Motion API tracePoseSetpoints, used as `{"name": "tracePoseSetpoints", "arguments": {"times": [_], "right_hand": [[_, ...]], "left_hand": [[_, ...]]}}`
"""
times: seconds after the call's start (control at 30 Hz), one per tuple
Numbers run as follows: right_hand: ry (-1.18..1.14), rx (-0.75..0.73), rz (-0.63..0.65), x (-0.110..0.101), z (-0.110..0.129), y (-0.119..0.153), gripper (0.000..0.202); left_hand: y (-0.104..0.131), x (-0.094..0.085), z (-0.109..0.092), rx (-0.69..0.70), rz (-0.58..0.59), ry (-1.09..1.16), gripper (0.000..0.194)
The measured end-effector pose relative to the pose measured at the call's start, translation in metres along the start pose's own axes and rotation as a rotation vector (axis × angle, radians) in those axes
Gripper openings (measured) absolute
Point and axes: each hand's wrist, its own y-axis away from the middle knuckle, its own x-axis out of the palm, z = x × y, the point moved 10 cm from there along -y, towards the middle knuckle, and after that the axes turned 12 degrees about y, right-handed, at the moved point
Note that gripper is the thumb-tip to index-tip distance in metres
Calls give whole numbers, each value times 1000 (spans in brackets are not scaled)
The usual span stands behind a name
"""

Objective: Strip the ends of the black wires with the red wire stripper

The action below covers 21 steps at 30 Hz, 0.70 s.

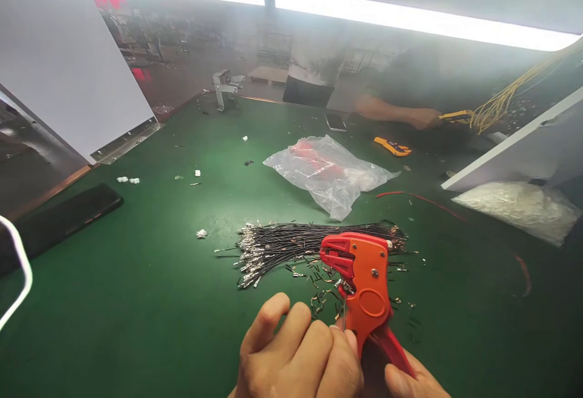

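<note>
My right hand [416, 380] grips the handles of a red and orange wire stripper [371, 288], held upright with its jaws pointing left. Close against the tool, my left hand [300, 349] is closed, its thumb and forefinger pinching a thin dark wire [345, 313]. That wire runs up to the small metal part below the stripper's jaws. Behind the tool lies a bundle of black wires [291, 237] with metal terminals at the left ends. Short wire scraps [321, 301] are scattered between the bundle and my hands.
A clear plastic bag [334, 173] with red contents lies behind the bundle. Beyond it are a phone [336, 121] and a yellow tool [392, 146]. Across the table, another person's hand [423, 118] holds a yellow tool at yellow wires. A black case [68, 222] sits left.
</note>
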Motion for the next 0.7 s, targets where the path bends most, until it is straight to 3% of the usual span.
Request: {"name": "tracePoseSetpoints", "arguments": {"times": [0.2,0.7], "right_hand": [[8,-13,-37,-10,-7,2,50],[62,-11,-35,-10,-8,-1,43]], "left_hand": [[-1,3,0,-1,18,-18,16],[-2,7,0,-14,2,-49,21]]}}
